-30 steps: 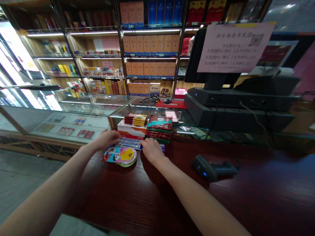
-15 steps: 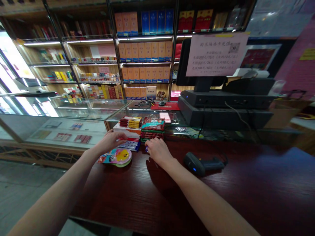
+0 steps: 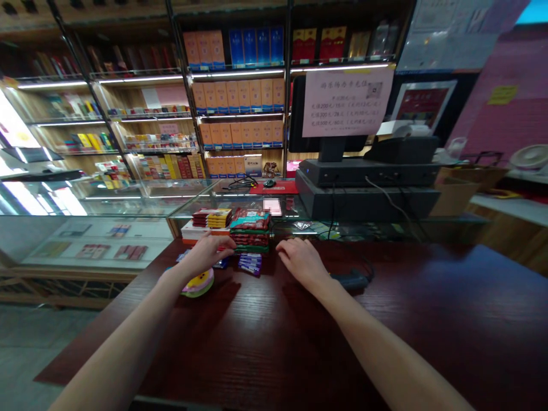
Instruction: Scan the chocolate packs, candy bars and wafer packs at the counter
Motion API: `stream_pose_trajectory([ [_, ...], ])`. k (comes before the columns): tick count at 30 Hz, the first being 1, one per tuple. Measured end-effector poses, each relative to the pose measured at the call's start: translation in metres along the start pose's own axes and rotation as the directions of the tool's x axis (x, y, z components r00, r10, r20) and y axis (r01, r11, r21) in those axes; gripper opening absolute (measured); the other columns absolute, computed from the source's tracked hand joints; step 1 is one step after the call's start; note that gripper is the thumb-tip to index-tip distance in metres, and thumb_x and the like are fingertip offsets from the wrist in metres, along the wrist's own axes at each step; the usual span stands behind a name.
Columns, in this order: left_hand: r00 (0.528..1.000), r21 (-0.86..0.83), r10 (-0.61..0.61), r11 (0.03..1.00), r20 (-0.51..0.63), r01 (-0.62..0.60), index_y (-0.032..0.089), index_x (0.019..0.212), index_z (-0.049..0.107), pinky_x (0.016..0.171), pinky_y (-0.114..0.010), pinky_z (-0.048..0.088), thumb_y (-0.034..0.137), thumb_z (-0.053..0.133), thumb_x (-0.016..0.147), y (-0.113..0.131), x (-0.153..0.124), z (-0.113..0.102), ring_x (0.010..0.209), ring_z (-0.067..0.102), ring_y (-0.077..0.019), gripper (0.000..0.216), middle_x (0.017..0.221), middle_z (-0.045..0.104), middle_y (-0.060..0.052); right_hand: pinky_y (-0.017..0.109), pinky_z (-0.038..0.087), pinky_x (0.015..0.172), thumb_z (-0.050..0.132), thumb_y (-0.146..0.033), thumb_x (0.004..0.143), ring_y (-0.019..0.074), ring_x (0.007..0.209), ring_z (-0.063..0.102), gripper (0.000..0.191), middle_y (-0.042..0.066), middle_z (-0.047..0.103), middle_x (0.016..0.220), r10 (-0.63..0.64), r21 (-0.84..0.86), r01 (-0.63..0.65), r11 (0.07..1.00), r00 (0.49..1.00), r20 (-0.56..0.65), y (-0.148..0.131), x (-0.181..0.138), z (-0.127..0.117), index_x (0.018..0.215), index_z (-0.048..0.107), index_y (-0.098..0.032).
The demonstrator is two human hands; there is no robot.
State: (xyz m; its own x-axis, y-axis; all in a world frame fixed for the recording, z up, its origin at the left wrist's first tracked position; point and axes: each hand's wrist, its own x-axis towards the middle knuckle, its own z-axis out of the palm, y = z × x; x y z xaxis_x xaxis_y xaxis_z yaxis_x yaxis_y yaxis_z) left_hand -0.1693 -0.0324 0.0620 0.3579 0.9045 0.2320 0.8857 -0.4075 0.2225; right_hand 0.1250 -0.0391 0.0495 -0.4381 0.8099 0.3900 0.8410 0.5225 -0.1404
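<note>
My left hand (image 3: pixel 209 251), fingers stretched forward and apart, hovers at the front of the packet stacks and seems to hold nothing. Just right of its fingertips lies a small fan of purple packets (image 3: pixel 249 264). Behind them rises a stack of brown, green and teal packets (image 3: pixel 250 224). To the left, red and yellow packets (image 3: pixel 213 217) lie on white boxes (image 3: pixel 197 233). A round item with a yellow cartoon face (image 3: pixel 200 283) is partly under my left wrist. My right hand (image 3: pixel 300 260), fingers loosely bent, is apart from the stacks, with nothing visible in it.
A dark barcode scanner (image 3: pixel 353 279) lies partly behind my right forearm on the brown wooden counter (image 3: pixel 257 342). Beyond stand a cash-register monitor with a paper sign (image 3: pixel 345 103) and a glass display case (image 3: pixel 107 228). Shelves of orange boxes (image 3: pixel 240 96) line the back.
My right hand has moved right, away from the stack, uncovering the purple packets. My left hand has shifted right, nearer the brown and green stack. The camera view has shifted too.
</note>
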Motion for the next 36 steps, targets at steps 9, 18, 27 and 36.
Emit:
stream_pose_trajectory([
  [9, 0.992, -0.03, 0.051, 0.998, 0.113, -0.048, 0.024, 0.095, 0.07, 0.092, -0.033, 0.046, 0.04, 0.06, 0.092, 0.042, -0.001, 0.027, 0.087, 0.069, -0.0198, 0.019, 0.091, 0.077, -0.001, 0.033, 0.033, 0.079, 0.055, -0.02, 0.099, 0.02, 0.094, 0.062, 0.016, 0.002, 0.074, 0.095, 0.045, 0.007, -0.045, 0.999, 0.992, -0.114, 0.052, -0.03, -0.002, 0.099, 0.071, -0.024],
  [18, 0.98, 0.003, 0.033, 0.999, 0.196, -0.034, 0.025, 0.102, 0.068, 0.1, -0.037, 0.044, 0.032, 0.056, 0.093, 0.047, -0.001, 0.054, 0.094, 0.068, -0.0209, 0.016, 0.096, 0.077, -0.001, 0.033, 0.034, 0.08, 0.053, -0.02, 0.098, 0.021, 0.095, 0.064, 0.018, 0.003, 0.075, 0.096, 0.098, 0.005, -0.098, 0.995, 0.983, -0.154, 0.088, -0.046, -0.003, 0.098, 0.07, -0.023],
  [27, 0.983, 0.035, 0.017, 0.999, 0.185, -0.024, 0.025, 0.1, 0.067, 0.099, -0.037, 0.045, 0.029, 0.055, 0.093, 0.054, 0.0, 0.051, 0.092, 0.069, -0.0215, 0.015, 0.094, 0.077, -0.001, 0.033, 0.037, 0.079, 0.053, -0.021, 0.096, 0.0209, 0.092, 0.066, 0.019, 0.003, 0.076, 0.094, 0.153, 0.03, -0.15, 0.988, 0.96, -0.236, 0.111, -0.054, 0.006, 0.096, 0.071, -0.024],
  [36, 0.992, 0.086, 0.01, 0.996, 0.126, -0.021, 0.026, 0.102, 0.069, 0.101, -0.037, 0.044, 0.036, 0.056, 0.094, 0.06, 0.004, 0.036, 0.097, 0.069, -0.0223, 0.018, 0.1, 0.077, -0.002, 0.035, 0.04, 0.081, 0.051, -0.024, 0.096, 0.0215, 0.094, 0.067, 0.02, 0.005, 0.077, 0.098, 0.145, 0.059, -0.134, 0.989, 0.945, -0.292, 0.122, -0.063, 0.011, 0.097, 0.071, -0.024],
])
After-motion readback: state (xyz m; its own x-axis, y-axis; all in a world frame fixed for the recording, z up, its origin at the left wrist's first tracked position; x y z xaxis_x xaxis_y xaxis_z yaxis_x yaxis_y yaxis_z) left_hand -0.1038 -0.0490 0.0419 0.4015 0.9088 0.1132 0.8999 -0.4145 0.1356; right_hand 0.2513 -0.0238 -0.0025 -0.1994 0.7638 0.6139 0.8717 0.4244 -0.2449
